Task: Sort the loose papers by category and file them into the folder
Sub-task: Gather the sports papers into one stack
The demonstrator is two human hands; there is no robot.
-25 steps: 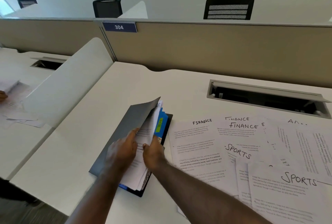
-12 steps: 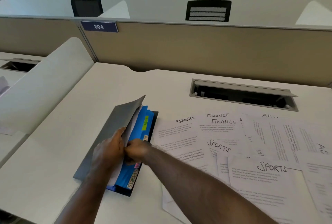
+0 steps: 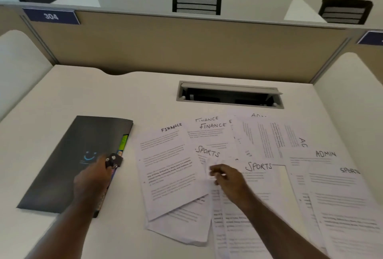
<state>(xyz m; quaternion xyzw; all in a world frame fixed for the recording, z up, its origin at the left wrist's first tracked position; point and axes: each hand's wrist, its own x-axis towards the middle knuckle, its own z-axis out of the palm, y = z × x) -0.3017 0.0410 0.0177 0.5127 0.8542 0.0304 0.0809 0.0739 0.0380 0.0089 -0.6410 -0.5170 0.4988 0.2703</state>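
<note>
A dark grey folder point(image 3: 68, 159) lies flat on the white desk point(image 3: 145, 92) at the left, its cover down, with coloured tabs showing along its right edge. My left hand point(image 3: 93, 177) rests on the cover near its snap flap point(image 3: 114, 160), fingers down on it. Loose sheets headed FINANCE point(image 3: 165, 167), SPORTS point(image 3: 259, 177) and ADMIN point(image 3: 325, 155) lie spread over the middle and right of the desk. My right hand point(image 3: 226, 177) pinches the upper edge of a white sheet point(image 3: 209, 167) in the middle of the spread, lifting it slightly.
A cable hatch point(image 3: 230, 94) is open at the back of the desk. A beige partition point(image 3: 186, 47) with a blue sign reading 304 point(image 3: 50, 16) closes the far side, white dividers stand at both sides, and black chair backs point(image 3: 196, 2) show beyond.
The folder cover, held up before, now lies flat under my left hand. My right hand left the folder, moved right to the spread sheets and pinched one. The camera turned right.
</note>
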